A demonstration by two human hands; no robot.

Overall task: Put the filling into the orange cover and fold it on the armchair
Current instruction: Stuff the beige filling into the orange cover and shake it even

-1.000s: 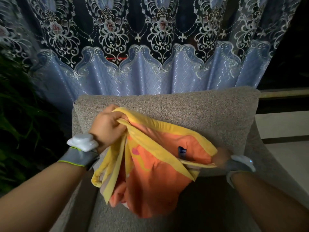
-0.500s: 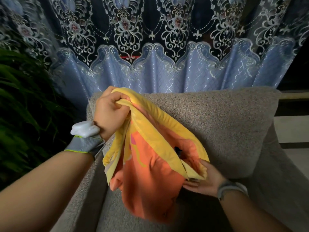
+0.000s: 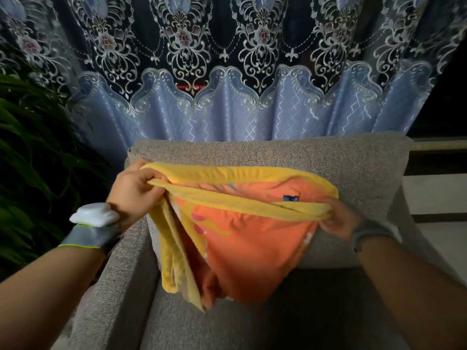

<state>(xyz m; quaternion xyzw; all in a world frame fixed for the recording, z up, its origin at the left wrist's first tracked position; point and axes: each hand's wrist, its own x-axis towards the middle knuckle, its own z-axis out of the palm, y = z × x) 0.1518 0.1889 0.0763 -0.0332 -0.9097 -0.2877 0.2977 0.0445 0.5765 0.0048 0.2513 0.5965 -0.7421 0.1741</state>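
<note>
While the orange cover hangs in front of the armchair, both hands have it by its yellow rim. The left hand is curled tight round the bunched rim at the left corner, knuckles up. The right hand pinches the rim at the right corner, fingers folded over the yellow band.

The long axis runs left to right between the two hands, nearly level, the right end a touch lower. The mouth of the cover points up and towards the camera. The near yellow edge is drawn taut in a straight line from hand to hand; the far edge bows away towards the backrest, so the mouth gapes and the orange inside shows, with a small blue label near the right corner. From that stretched top the body sags and narrows to a point above the seat; whether that point touches the cushion, I cannot tell. A loose yellow strip dangles down the left side.

Room to work: grey seat shows below and to the right of the hanging tip. The left armrest sits just under the left wrist, which wears a grey band with a white device. The right wrist has a grey band too. Behind the backrest hangs a blue lace curtain, with a dark leafy plant off to the left.
</note>
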